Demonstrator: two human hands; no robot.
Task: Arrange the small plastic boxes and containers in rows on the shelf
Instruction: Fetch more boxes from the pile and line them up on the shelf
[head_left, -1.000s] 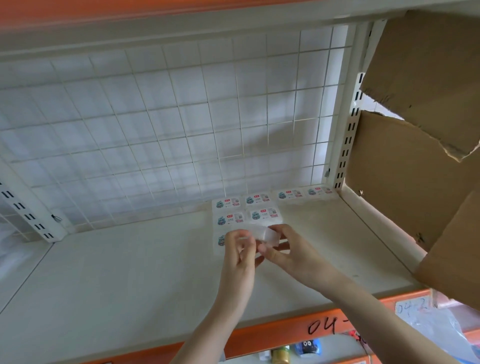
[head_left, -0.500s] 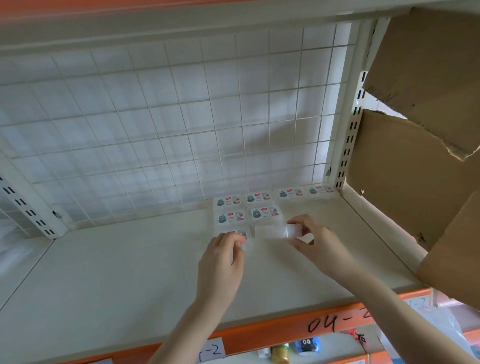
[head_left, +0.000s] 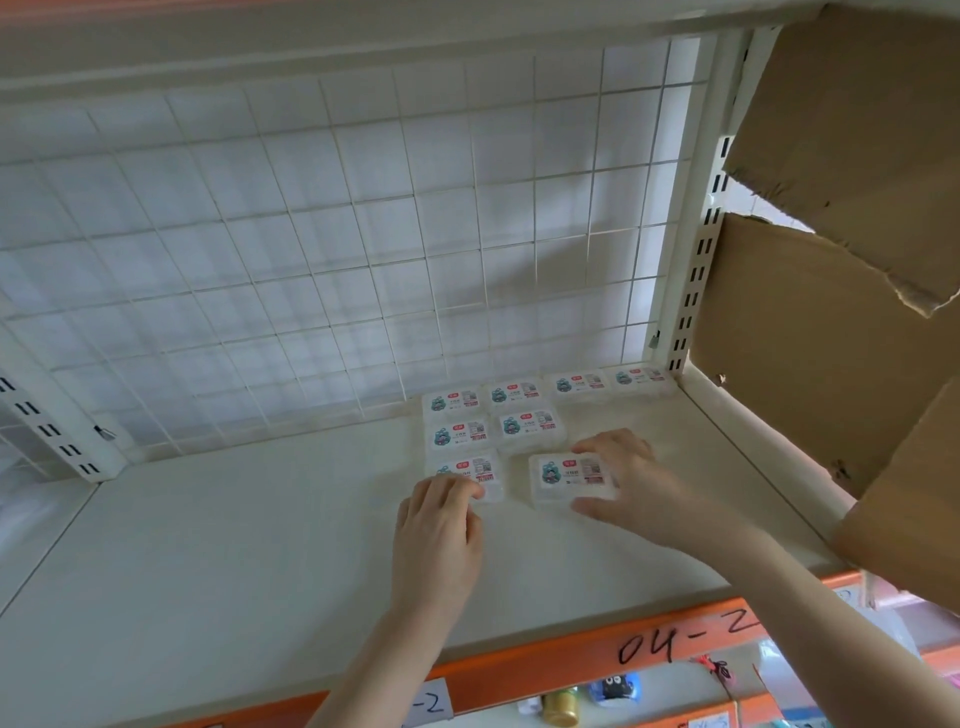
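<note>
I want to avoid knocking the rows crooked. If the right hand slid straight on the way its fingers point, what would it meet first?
The right hand already grips the front box; pushed on leftward, that box would probably meet the neighbouring box.

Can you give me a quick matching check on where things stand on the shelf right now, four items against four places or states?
Items:
1. left hand
2. right hand
3. cardboard
4. wire grid

Places or states:
A. at the shelf's right end
B. at the back of the shelf
C. fingers on the front-left box
D. thumb and fingers round the front-right box

Pairs: 1-C, 2-D, 3-A, 4-B
</note>
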